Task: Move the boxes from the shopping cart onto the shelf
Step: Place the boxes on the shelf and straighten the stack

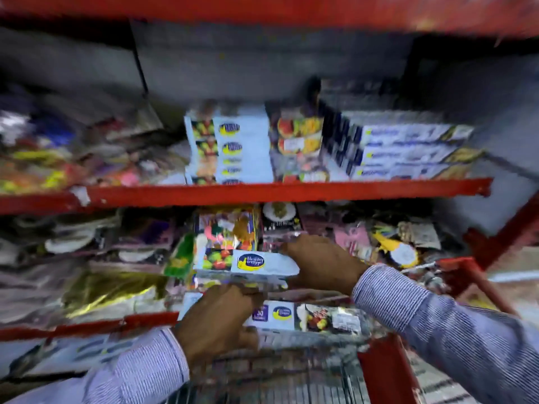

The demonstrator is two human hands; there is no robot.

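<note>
At centre frame, a long white box [248,262] lies crosswise, clamped between both hands: the right hand [320,262] grips its right end, the left hand [215,319] its near edge, below the stocked shelf [291,192] and above the shopping cart [291,371].

Glossy printed cardboard box [250,262], chipped red-painted metal shelf [262,192], striped woven cloth sleeve [437,313]

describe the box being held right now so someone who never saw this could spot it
Start at the long red shelf rail across the middle and drop to just below its centre. There a flat pale blue box sits between the left hand and the right hand. Unlike the matching boxes stacked above the rail, it is alone, with its blue and yellow oval logo facing up.
</note>
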